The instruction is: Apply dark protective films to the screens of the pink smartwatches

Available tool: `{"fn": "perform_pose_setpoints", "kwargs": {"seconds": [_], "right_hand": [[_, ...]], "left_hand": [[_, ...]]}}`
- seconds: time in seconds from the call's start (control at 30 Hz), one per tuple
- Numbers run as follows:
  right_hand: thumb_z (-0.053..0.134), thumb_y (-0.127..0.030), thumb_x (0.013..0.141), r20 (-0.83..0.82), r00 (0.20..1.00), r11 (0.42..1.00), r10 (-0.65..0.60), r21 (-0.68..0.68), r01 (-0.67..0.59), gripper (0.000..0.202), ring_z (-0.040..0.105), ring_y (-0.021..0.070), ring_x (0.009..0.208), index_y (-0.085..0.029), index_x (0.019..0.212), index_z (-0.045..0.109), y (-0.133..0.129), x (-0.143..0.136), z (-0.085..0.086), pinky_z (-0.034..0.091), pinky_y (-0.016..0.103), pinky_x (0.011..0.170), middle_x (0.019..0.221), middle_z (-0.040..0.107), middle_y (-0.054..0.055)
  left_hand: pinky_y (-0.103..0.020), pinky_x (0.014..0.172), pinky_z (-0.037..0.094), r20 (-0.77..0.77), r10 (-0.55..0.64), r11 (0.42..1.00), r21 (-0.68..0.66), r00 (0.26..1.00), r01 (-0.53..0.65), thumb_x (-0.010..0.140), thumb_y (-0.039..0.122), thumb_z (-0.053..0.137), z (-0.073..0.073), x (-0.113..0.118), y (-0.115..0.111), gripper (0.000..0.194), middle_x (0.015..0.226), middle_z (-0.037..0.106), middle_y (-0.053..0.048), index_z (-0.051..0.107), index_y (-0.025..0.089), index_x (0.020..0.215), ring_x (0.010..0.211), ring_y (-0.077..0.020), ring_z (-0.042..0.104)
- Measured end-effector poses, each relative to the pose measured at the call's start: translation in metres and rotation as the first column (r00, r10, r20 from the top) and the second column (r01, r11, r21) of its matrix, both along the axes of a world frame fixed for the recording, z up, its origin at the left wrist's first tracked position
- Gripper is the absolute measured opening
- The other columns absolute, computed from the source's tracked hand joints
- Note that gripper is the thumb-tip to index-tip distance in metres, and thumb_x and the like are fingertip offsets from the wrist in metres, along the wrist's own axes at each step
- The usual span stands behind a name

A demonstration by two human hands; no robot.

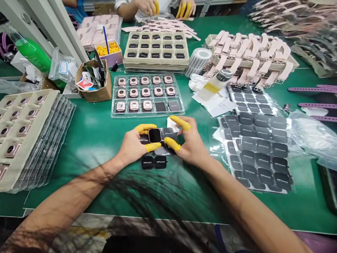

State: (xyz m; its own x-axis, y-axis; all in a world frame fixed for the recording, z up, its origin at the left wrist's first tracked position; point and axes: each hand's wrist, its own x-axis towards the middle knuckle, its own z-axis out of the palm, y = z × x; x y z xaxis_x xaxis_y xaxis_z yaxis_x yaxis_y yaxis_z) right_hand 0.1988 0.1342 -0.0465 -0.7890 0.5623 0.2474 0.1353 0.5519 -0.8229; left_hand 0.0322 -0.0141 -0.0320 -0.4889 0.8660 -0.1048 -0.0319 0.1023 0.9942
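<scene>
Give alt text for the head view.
The left hand holds a square smartwatch, screen up, over a green table, the right hand close beside it. Beyond is a clear tray of pink smartwatches; sheets of black HiFuture squares lie at right.

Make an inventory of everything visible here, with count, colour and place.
held watch: 1, black, centre
tray watches: 13, pink, in clear tray
front tabs: 2, black, below held watch
tab sheets: several, black, right
tray stacks: at least 2, beige, upper centre and left
carton: 1, brown, upper left
finger covers: many, yellow, beyond carton
label roll: 1, white, upper centre
capped bottle: 1, whitish, near label roll
green bottle: 1, green, upper left
straps: many, pink or purple, far and right
bags: several, clear, left and right
table: 1, green, beneath
co-worker's hands: 2, yellow-tipped, top
left hand: 1, yellow-tipped, holding watch
right hand: 1, yellow-tipped, beside watch
</scene>
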Motion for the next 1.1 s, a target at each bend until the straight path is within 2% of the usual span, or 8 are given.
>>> {"fn": "perform_pose_setpoints", "kwargs": {"seconds": [0.1,0.23,0.3,0.4,0.57,0.73,0.93,1.1], "right_hand": [[0.073,-0.052,0.088,-0.001,0.995,0.894,0.103,0.439,-0.092,0.054,0.042,0.0431,0.145,-0.043,0.14,0.065,-0.012,0.001,0.001,0.037,0.068,0.118,0.167,0.032,0.007],[0.065,-0.06,0.094,0.145,0.987,0.758,0.067,0.636,-0.145,0.046,0.032,0.0454,0.152,-0.053,0.139,0.063,-0.021,0.004,-0.001,0.031,0.069,0.116,0.169,0.033,0.001],[0.055,-0.055,0.101,0.165,0.986,0.737,-0.01,0.668,-0.105,0.045,0.029,0.0445,0.154,-0.048,0.146,0.059,-0.02,0.005,-0.001,0.031,0.066,0.114,0.171,0.03,0.005],[0.044,-0.043,0.108,0.179,0.982,0.726,0.058,0.668,-0.165,0.048,0.039,0.0379,0.152,-0.037,0.154,0.053,-0.019,0.006,0.001,0.033,0.059,0.113,0.173,0.024,0.013],[0.036,-0.042,0.111,0.195,0.967,0.705,0.165,0.662,-0.254,0.046,0.049,0.0301,0.145,-0.027,0.149,0.058,-0.024,0.001,0.003,0.025,0.059,0.118,0.164,0.042,0.02],[0.036,-0.046,0.111,0.191,0.969,0.723,0.158,0.645,-0.246,0.044,0.045,0.0328,0.148,-0.03,0.136,0.069,-0.022,0.001,0.003,0.027,0.058,0.115,0.162,0.045,0.016],[0.037,-0.056,0.109,0.182,0.974,0.706,0.136,0.672,-0.225,0.05,0.044,0.0342,0.146,-0.037,0.149,0.059,-0.022,0.001,0.004,0.03,0.056,0.112,0.165,0.038,0.018],[0.036,-0.05,0.109,0.207,0.972,0.691,-0.109,0.719,-0.075,0.051,0.039,0.0401,0.149,-0.038,0.156,0.052,-0.02,0.004,0.007,0.031,0.061,0.109,0.169,0.034,0.015]], "left_hand": [[-0.037,0.092,0.062,0.029,-0.004,1.0,-0.023,1.0,0.005,0.063,0.023,0.094,-0.002,0.001,-0.001,0.061,0.112,0.078,-0.01,0.074,0.017,0.12,0.102,-0.0249,0.075],[-0.039,0.093,0.061,0.101,0.008,1.0,-0.004,0.995,-0.007,0.064,0.023,0.092,-0.002,-0.001,0.0,0.05,0.11,0.08,-0.012,0.078,0.013,0.11,0.102,-0.0272,0.076],[-0.04,0.094,0.061,0.123,0.012,1.0,0.003,0.992,-0.012,0.067,0.027,0.091,-0.002,-0.003,0.001,0.047,0.109,0.08,-0.012,0.078,0.012,0.11,0.101,-0.0272,0.076],[-0.04,0.096,0.06,0.061,-0.048,0.999,0.003,0.997,0.048,0.069,0.027,0.09,-0.003,-0.005,0.002,0.049,0.114,0.079,-0.012,0.078,0.013,0.114,0.105,-0.0271,0.075],[-0.039,0.093,0.062,-0.025,-0.114,0.993,-0.026,0.993,0.114,0.07,0.028,0.092,-0.007,-0.006,0.0,0.068,0.11,0.079,-0.009,0.067,0.019,0.132,0.099,-0.025,0.077],[-0.035,0.093,0.063,0.038,-0.135,0.991,0.02,0.99,0.135,0.067,0.03,0.095,-0.007,-0.004,0.0,0.067,0.112,0.078,-0.008,0.07,0.019,0.128,0.098,-0.0234,0.077],[-0.031,0.082,0.064,0.008,-0.074,0.997,0.004,0.997,0.074,0.06,0.027,0.097,-0.005,-0.003,-0.001,0.067,0.098,0.08,-0.007,0.074,0.015,0.121,0.089,-0.0226,0.077],[-0.032,0.082,0.064,-0.023,-0.018,0.999,-0.034,1.0,0.017,0.058,0.029,0.097,-0.003,-0.001,0.0,0.062,0.101,0.08,-0.008,0.076,0.016,0.116,0.093,-0.024,0.077]]}}
